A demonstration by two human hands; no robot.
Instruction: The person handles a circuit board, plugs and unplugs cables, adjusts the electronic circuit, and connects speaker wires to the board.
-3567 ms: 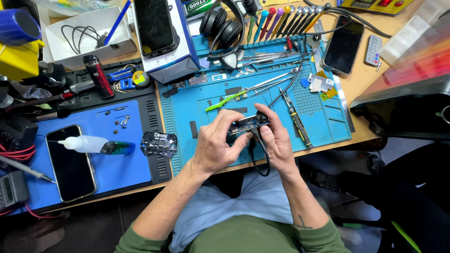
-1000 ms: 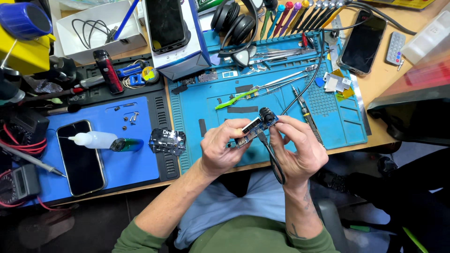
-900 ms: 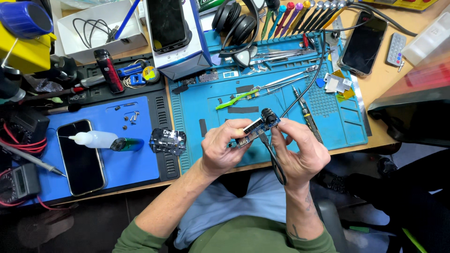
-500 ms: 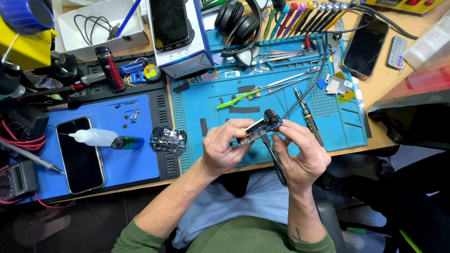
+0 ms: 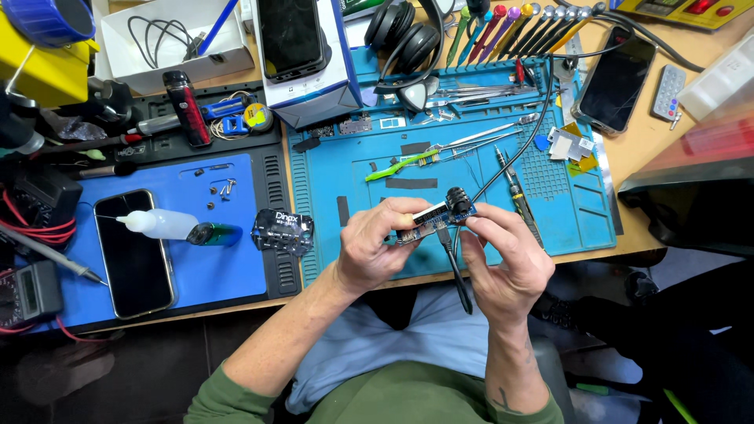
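While we look down over our lap, our left hand (image 5: 377, 251) and right hand (image 5: 503, 263) meet just above the near edge of the teal work mat (image 5: 353, 169), both closed on a small circuit board (image 5: 424, 222). Our left fingers (image 5: 404, 210) curl over the board's left end and pinch it from above and below. Our right fingertips (image 5: 483, 216) grip the right end, where a black round part (image 5: 458, 202) stands up from the board. We hold the board tilted, its right end higher. A black cable (image 5: 454, 263) hangs from the board's underside, down between our palms toward our light blue shirt; another black cable (image 5: 518, 149) arcs up from the round part across the mat.

On the teal mat beyond our hands lie a green-handled brush (image 5: 397, 165), a dark-handled screwdriver (image 5: 514, 192) just beside our right fingers, and metal tweezers (image 5: 487, 135). To the left, a small black boxy module (image 5: 283, 231) sits on the ribbed strip between the mats. On the blue mat (image 5: 228, 275) we see a phone (image 5: 133, 253) lying face up and, beside it, a white dropper bottle (image 5: 161, 224) on its side, touching a green-tinted vial (image 5: 212, 234). A few small screws (image 5: 222, 188) lie farther back. Black headphones (image 5: 404, 35) rest at the mat's far edge, and a second phone (image 5: 616, 78) lies at the upper right.
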